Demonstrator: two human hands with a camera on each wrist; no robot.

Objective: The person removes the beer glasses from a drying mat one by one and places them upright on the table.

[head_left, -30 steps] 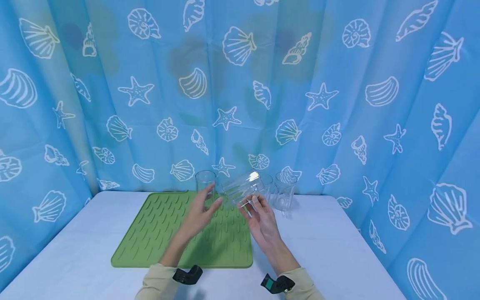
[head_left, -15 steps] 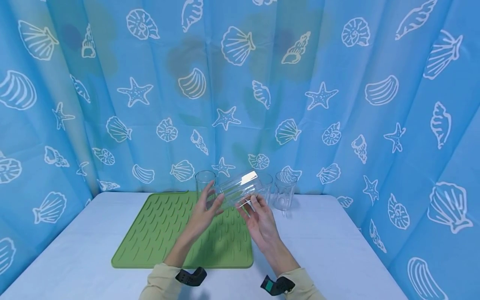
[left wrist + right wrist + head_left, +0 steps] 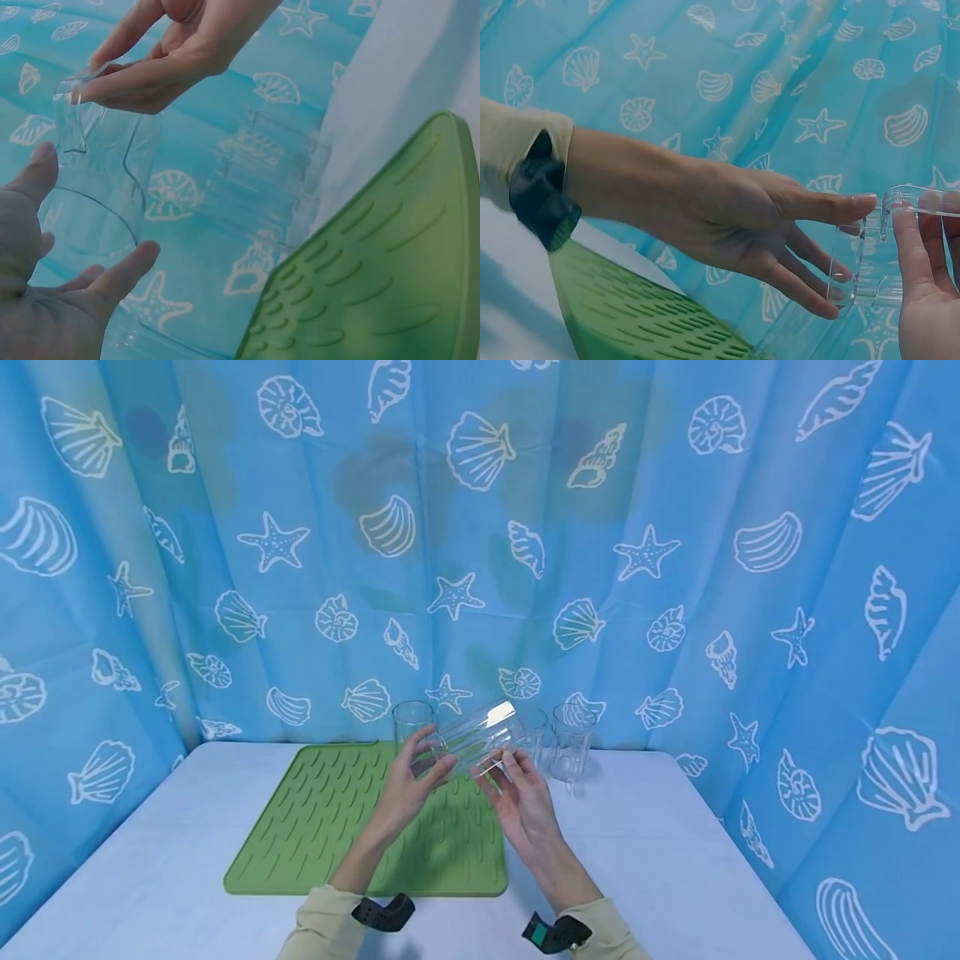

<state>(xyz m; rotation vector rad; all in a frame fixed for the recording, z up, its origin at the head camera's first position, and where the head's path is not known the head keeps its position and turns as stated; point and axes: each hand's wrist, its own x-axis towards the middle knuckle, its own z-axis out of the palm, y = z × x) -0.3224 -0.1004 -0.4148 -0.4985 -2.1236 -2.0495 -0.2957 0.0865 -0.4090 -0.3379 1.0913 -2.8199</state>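
A clear glass mug [image 3: 480, 735] is held tilted over the green ridged mat [image 3: 315, 827]. My right hand [image 3: 528, 806] pinches its handle, which shows well in the left wrist view, where the mug [image 3: 97, 184] angles downward. At the mug's other end is my left hand [image 3: 401, 793], thumb on one side and fingers on the other. In the right wrist view the left hand [image 3: 757, 225] has its fingertips overlapping that end of the glass.
Behind my left hand a clear glass [image 3: 412, 714] stands on the mat's back edge. Another mug [image 3: 572, 747] and a partly hidden glass [image 3: 536, 727] stand to the right on the white table [image 3: 637, 860]. A blue shell-patterned curtain [image 3: 480, 568] hangs behind.
My left hand has moved right and closed in on the mug's free end. The right hand keeps its grip on the handle, almost unmoved.
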